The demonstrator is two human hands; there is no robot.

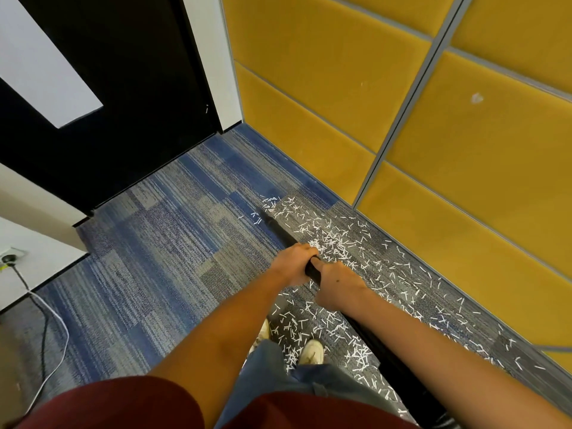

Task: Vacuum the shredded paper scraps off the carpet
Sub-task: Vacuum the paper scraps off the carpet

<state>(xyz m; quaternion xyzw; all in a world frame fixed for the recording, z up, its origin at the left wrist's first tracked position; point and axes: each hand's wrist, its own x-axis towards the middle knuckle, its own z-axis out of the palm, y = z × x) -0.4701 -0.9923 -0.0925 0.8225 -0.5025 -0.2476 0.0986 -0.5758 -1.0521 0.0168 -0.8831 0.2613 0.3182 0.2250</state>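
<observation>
A black vacuum wand slants across the blue-grey carpet, its narrow nozzle tip touching down at the far edge of the white shredded paper scraps. My left hand grips the wand from the left. Just behind it my right hand grips the same tube. The scraps lie scattered in a band along the yellow wall, from the nozzle back past my white shoes. The wand's rear part and hose run under my right forearm.
Yellow padded wall panels border the carpet on the right. A black door with a white frame closes the far side. At the left a wall socket holds a plug, with a black and a white cable trailing over the floor.
</observation>
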